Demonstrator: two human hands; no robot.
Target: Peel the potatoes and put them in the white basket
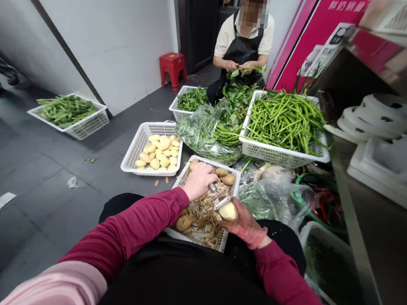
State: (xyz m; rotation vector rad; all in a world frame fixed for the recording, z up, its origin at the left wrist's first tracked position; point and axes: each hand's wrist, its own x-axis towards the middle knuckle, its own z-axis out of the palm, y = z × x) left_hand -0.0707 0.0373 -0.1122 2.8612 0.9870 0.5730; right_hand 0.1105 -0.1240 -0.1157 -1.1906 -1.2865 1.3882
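My left hand (200,180) is closed round the handle of a metal peeler (221,200). The peeler's head lies against a partly peeled potato (229,211). That potato is gripped by my right hand (247,224), which wears a reddish glove. Both hands are over a white basket (237,176) of peelings (200,212). Unpeeled potatoes (227,179) lie at its far side, and another brown potato (184,222) is near its left front. To the left, a second white basket (130,155) holds several peeled potatoes (155,163).
A person (245,42) sits ahead, handling leafy greens. Green beans (287,121) fill a basket at the right, near plastic bags (276,198) and a steel counter edge (357,245). Another greens basket (89,126) and a red stool (173,67) stand left.
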